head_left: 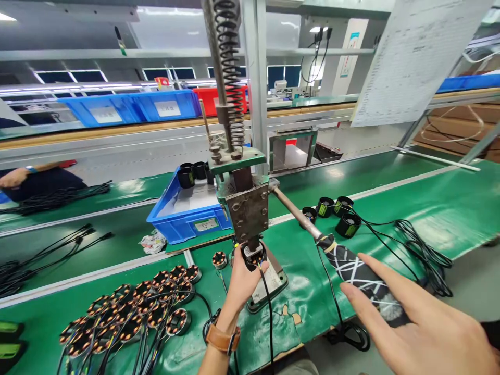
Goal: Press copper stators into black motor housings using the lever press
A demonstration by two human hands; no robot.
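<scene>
My left hand (247, 273), with a brown watch strap at the wrist, is closed around a black round housing (261, 254) under the ram of a hand press (250, 208). A black cable (269, 312) hangs from the housing. On the right, my right hand (422, 323) is at the wrapped grip of the press lever (361, 281), thumb and fingers apart on either side of it. Copper-wound stators (128, 312) with wires lie grouped at the left; a single stator (219, 260) sits by the press.
A blue bin (195, 224) holding black housings stands behind the press. Several black housings (348, 225) and coiled cables (425, 255) lie to the right. A paper sheet (417, 62) hangs at upper right. Another person's hand (14, 178) is at far left.
</scene>
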